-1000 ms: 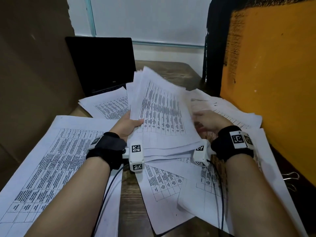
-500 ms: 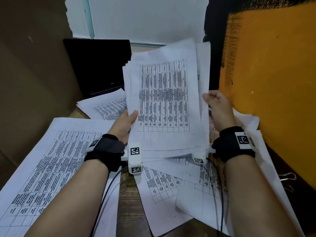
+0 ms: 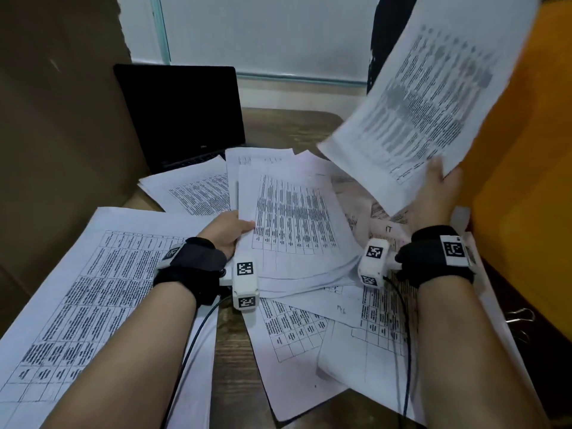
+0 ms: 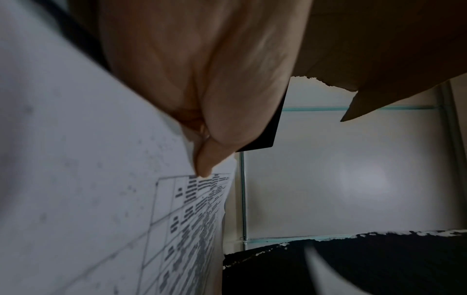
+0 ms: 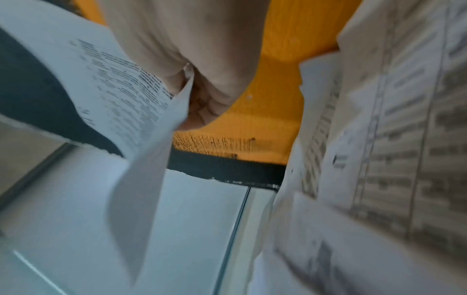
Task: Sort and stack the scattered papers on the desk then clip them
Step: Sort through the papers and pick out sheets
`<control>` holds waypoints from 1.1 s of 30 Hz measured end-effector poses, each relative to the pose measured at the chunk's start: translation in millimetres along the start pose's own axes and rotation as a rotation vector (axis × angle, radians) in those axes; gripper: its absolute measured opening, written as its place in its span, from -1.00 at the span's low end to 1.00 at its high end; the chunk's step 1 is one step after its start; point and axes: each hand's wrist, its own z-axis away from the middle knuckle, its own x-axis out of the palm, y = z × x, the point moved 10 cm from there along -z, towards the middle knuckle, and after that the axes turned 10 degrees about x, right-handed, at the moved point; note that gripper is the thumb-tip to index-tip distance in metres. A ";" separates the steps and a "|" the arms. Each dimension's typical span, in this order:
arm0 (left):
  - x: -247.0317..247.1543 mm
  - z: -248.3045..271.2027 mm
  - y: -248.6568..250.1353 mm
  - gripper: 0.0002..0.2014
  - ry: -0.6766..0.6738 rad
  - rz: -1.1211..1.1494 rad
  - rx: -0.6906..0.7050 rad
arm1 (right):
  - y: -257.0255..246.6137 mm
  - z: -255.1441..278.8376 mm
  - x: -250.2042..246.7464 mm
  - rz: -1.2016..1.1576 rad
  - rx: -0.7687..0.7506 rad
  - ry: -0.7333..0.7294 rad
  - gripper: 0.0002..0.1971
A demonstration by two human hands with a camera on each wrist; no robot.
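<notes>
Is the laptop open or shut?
Open: the laptop has its dark screen upright at the desk's far end, with papers overlapping its keyboard edge.

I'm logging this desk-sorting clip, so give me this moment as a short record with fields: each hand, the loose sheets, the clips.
left hand: grips the left edge of a stack of white printed table sheets, thumb on top
right hand: pinches one raised white printed sheet, blurred
loose white sheets: scattered on the brown wooden desk
metal binder clips: at the right edge, unused
black laptop: open behind
</notes>
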 end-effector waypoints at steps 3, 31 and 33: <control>-3.6 -4.3 -4.1 -0.45 0.005 0.013 -0.019 | 33.9 0.5 26.2 -0.166 0.302 -0.192 -0.85; -24.4 -3.1 -5.5 -0.69 0.103 0.019 -0.055 | 82.2 12.2 9.0 1.218 0.472 -0.476 -0.50; -24.3 -0.3 -9.7 -0.60 0.117 0.097 -0.101 | 98.8 26.0 17.0 1.109 0.604 -0.638 -0.54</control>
